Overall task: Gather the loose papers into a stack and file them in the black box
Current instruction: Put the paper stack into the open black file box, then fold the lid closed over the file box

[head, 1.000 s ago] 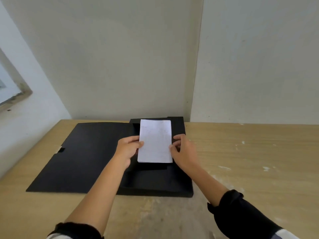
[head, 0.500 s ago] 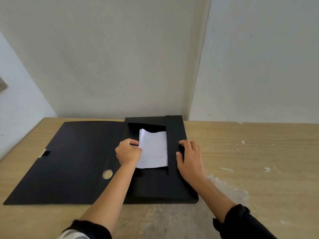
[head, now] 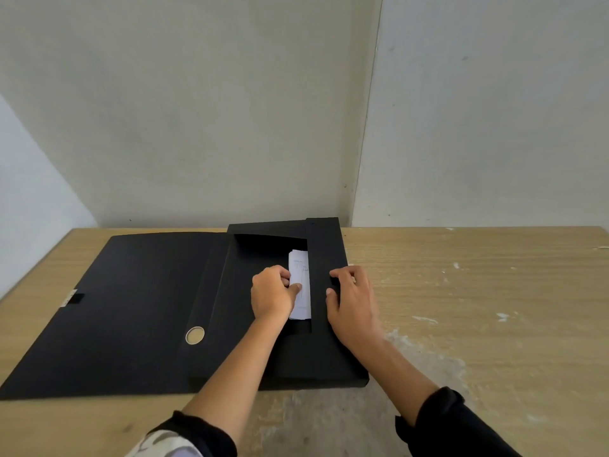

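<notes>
The black box (head: pixel 326 354) lies open on the wooden table, its lid (head: pixel 131 305) folded flat to the left. A white stack of papers (head: pixel 301 285) sits inside the box, mostly slid under the right-hand flap (head: pixel 324 258); only a narrow strip shows. My left hand (head: pixel 273 295) rests inside the box with fingers curled and the thumb pressing the papers' left edge. My right hand (head: pixel 351 301) lies flat on the right flap, its fingers curled over the box's right edge.
The table (head: pixel 478 291) stands in a corner, with pale walls close behind and to the left. Its wood is worn and paint-flecked at the front and right. A round finger hole (head: pixel 194 335) and a small clasp (head: pixel 74 297) mark the lid.
The papers have slid to the right, further under the flap, pushed by my left hand. My right hand let go of them and now rests on the flap.
</notes>
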The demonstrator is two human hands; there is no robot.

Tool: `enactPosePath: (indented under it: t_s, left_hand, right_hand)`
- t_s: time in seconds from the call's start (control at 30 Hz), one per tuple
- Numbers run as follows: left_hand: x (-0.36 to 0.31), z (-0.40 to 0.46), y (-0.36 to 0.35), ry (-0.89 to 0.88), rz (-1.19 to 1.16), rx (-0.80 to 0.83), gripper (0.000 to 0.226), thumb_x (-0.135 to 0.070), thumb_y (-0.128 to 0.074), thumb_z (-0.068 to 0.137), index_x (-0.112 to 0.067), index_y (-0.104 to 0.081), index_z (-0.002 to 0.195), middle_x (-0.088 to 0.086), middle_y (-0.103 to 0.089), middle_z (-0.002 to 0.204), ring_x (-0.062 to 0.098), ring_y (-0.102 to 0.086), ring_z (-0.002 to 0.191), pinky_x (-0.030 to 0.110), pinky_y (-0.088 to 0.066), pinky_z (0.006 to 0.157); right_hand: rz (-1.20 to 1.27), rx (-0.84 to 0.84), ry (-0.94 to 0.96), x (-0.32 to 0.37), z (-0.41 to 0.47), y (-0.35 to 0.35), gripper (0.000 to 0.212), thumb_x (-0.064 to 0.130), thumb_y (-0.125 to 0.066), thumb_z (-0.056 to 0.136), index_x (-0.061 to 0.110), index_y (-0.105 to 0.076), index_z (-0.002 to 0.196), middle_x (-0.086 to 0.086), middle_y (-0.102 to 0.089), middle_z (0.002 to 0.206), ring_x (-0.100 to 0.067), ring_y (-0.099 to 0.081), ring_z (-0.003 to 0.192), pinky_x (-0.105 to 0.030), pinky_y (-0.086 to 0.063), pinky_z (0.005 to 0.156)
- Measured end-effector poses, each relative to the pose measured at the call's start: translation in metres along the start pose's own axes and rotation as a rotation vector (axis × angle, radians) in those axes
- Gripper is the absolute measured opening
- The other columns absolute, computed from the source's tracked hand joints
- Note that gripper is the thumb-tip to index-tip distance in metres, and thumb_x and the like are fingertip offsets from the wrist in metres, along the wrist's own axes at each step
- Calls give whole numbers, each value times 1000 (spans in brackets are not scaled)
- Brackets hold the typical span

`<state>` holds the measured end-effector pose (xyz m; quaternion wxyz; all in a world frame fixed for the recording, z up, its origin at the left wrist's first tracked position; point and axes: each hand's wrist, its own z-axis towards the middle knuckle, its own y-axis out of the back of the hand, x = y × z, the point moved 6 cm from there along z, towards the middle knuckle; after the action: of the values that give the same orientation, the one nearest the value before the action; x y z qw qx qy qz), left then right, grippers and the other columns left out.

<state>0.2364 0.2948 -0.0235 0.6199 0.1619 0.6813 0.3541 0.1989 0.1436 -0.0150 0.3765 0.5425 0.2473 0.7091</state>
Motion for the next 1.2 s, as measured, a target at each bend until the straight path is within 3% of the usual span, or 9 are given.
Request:
enactPosePath:
  t_s: [0.27, 0.37, 0.5, 0.67, 0.8, 0.87, 1.0, 1.07, 1.2]
  left_hand:
    - [-4, -11, 25, -58, 83, 7, 21, -17, -60, 86, -5, -67, 103, 13, -71, 100, 24, -66, 90, 28, -47, 73]
    - [9, -32, 67, -118, 75, -107, 17, -8, -55, 87, -8, -69, 97, 11, -71, 98, 23, -65, 88, 26, -45, 73]
    - [46, -75, 114, -118, 14, -245, 18, 2, -53, 83, -4, -67, 92, 15, -68, 94, 25, -62, 82, 28, -46, 74]
    - [88, -110, 127, 38, -25, -340, 11, -3, -59, 82, -1, -62, 93, 20, -62, 97, 34, -57, 92, 35, -42, 79]
    - [116, -124, 123, 376, 10, -412, 51, -33, -67, 78, 1, -49, 111, 24, -47, 121, 40, -42, 111, 45, -39, 90]
    - [121, -127, 121, 506, -65, -446, 71, -36, -72, 73, 5, -38, 120, 27, -40, 129, 41, -37, 117, 45, -33, 97]
    - [129, -124, 118, 590, -511, -583, 101, -15, -84, 61, -4, -20, 138, 24, -30, 142, 39, -35, 129, 49, -38, 106]
    - [133, -126, 116, 616, -620, -602, 110, -11, -86, 57, -7, -16, 141, 21, -33, 145, 36, -38, 131, 48, -39, 107]
    - [129, -122, 120, 483, -636, -587, 99, -5, -85, 56, -8, -27, 136, 20, -45, 136, 33, -48, 122, 47, -43, 103]
  right_hand:
    - [-71, 1, 78, 17, -9, 8, 28, 22, -44, 92, 12, -53, 116, -3, -53, 118, -16, -47, 110, -28, -45, 91]
    - [-49, 69, 158, 40, -34, 5, 29, 21, -45, 92, 12, -55, 117, -4, -56, 118, -17, -50, 110, -30, -44, 97]
    - [24, 111, 156, 61, -71, -3, 25, 23, -49, 90, 14, -58, 112, -4, -60, 113, -18, -54, 105, -33, -47, 93]
    - [19, 139, 163, 67, -92, -12, 31, 23, -50, 90, 13, -56, 118, -6, -61, 118, -21, -54, 111, -41, -37, 107]
    - [12, 102, 179, 67, -96, -14, 30, 22, -49, 91, 11, -57, 117, -8, -62, 117, -22, -54, 112, -39, -40, 105]
    - [6, 104, 183, 67, -97, -15, 30, 23, -48, 92, 11, -57, 118, -8, -62, 117, -22, -54, 111, -38, -43, 101]
    - [9, 123, 187, 63, -95, -17, 31, 25, -48, 92, 12, -55, 120, -6, -60, 119, -20, -53, 111, -34, -46, 94]
    - [8, 130, 195, 61, -94, -17, 32, 26, -49, 92, 13, -55, 120, -6, -60, 119, -19, -53, 111, -32, -46, 91]
    - [27, 137, 195, 60, -92, -16, 33, 26, -52, 91, 13, -56, 120, -6, -61, 119, -19, -54, 111, -29, -45, 89]
